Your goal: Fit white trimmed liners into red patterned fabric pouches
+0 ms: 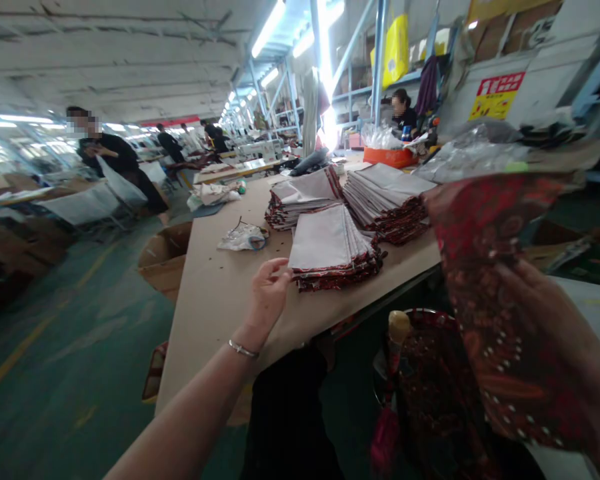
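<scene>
My left hand (270,290) is at the near left corner of the front stack of fabric pieces (325,240), its thumb and fingers pinched together on a corner of fabric. Pale grey backing faces up on this stack, and red-brown patterned edges show along its side. On the right, my right hand (545,307) holds up a red-brown patterned fabric piece (485,293), somewhat blurred; part of the hand is behind the cloth. Behind the front stack lie two more stacks, a left one (305,193) and a right one (387,193).
A crumpled plastic bag (245,237) lies on the brown table (205,333). An open cardboard box (165,260) stands at its left edge. Below right, more patterned fabric (440,387) lies beside my legs. An orange container (390,157) stands behind; people are farther back.
</scene>
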`<action>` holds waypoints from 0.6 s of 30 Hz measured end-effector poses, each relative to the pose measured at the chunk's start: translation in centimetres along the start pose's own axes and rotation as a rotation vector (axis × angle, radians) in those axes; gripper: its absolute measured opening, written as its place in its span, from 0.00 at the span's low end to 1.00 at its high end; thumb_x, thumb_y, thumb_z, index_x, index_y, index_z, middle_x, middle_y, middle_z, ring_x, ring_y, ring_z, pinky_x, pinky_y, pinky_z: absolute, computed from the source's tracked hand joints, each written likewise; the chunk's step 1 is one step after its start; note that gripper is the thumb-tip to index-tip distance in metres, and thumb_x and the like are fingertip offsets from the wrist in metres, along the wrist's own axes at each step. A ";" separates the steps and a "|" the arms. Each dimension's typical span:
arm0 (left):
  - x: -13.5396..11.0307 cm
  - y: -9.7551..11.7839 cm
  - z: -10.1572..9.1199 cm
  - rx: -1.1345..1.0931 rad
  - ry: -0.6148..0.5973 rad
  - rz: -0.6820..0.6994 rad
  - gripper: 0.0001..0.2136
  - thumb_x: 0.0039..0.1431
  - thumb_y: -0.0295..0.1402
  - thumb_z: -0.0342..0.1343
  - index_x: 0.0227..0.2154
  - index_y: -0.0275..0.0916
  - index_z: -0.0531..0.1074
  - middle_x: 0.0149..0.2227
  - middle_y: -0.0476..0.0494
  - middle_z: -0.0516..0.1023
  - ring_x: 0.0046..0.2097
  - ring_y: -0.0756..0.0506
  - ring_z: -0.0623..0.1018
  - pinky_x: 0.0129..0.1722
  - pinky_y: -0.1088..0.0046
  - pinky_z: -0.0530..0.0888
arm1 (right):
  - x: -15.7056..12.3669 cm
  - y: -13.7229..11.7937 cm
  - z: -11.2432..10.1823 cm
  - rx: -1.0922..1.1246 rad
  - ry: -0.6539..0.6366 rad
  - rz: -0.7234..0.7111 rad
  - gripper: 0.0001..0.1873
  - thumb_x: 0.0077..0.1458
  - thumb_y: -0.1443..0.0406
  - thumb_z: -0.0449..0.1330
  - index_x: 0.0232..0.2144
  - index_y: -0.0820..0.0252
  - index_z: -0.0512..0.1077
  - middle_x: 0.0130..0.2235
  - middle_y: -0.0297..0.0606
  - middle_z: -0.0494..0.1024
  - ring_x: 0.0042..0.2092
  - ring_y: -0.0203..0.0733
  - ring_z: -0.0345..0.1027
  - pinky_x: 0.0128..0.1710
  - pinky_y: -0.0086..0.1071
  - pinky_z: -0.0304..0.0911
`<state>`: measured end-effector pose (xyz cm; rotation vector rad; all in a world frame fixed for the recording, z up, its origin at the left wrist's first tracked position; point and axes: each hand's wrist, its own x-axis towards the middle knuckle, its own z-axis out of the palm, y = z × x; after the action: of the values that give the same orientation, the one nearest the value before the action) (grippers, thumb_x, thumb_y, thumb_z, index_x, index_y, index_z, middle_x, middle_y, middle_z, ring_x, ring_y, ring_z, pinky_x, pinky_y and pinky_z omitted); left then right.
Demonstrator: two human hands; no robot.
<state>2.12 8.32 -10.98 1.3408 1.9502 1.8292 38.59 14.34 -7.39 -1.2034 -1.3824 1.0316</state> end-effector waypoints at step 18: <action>3.1 -3.9 2.6 -0.085 -0.101 -0.167 0.17 0.44 0.31 0.54 0.40 0.33 0.73 0.33 0.43 0.78 0.31 0.47 0.76 0.33 0.71 0.73 | -4.2 19.5 -2.0 -0.462 -0.094 0.016 0.25 0.49 0.50 0.54 0.45 0.57 0.68 0.47 0.46 0.76 0.48 0.52 0.72 0.51 0.47 0.66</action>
<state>0.05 12.80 -13.63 1.1825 1.8505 1.7124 43.47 12.95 -26.77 -1.5137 -1.7492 0.8087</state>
